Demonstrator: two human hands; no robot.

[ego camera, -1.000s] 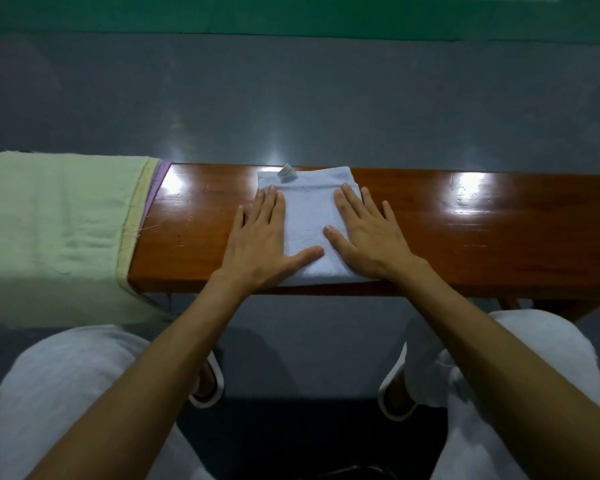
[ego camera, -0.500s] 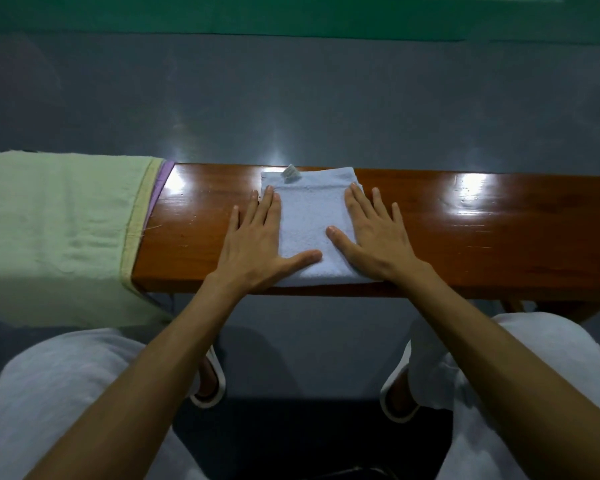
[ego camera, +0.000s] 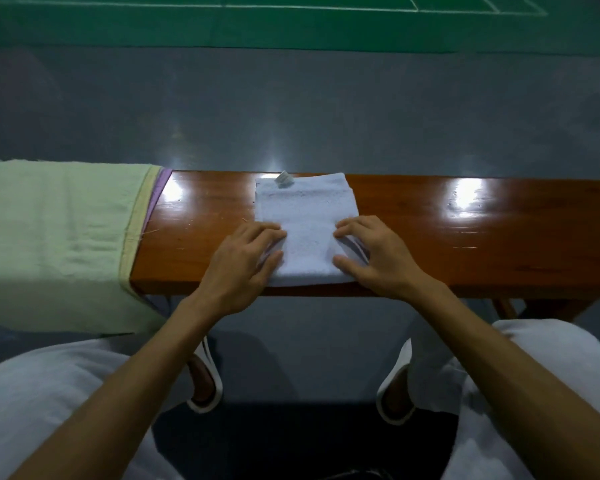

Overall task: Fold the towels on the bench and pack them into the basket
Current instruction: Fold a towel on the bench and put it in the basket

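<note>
Left hand (ego camera: 244, 260) curls its fingers over the left edge of the folded pale towel (ego camera: 305, 233), pinching it against the thumb. Right hand (ego camera: 374, 259) grips the right edge the same way, lifting the layers slightly. The towel lies flat across the wooden bench (ego camera: 471, 237), a small tag (ego camera: 283, 178) at its far edge. A green cloth (ego camera: 56, 237) drapes the bench's left end.

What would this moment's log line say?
left hand grips towel left edge | right hand grips right edge | towel folded on bench
</note>
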